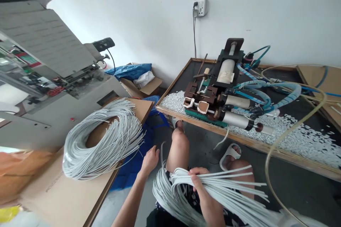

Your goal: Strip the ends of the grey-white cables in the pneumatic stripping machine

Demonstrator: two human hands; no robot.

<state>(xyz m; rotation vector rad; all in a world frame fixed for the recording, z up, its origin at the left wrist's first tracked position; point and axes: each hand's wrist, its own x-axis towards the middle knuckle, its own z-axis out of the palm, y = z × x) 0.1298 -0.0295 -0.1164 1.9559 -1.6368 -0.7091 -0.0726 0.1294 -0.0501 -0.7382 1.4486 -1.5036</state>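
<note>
Over my lap, my right hand is wrapped round a bundle of thin white wires. The wires bend back in a loop on the left of that hand, and their loose ends fan out to the right. My left hand is raised between my knee and the cardboard, with its fingers curled; whether anything is in them is hidden. A single wire end curves up just right of it. Nearby on the left, a large coil of similar wires lies on the cardboard.
A pneumatic machine with blue hoses stands on a wood-edged table strewn with small white cut pieces. A clear hose hangs over its front edge. At left stands a large grey machine; behind it is an open carton.
</note>
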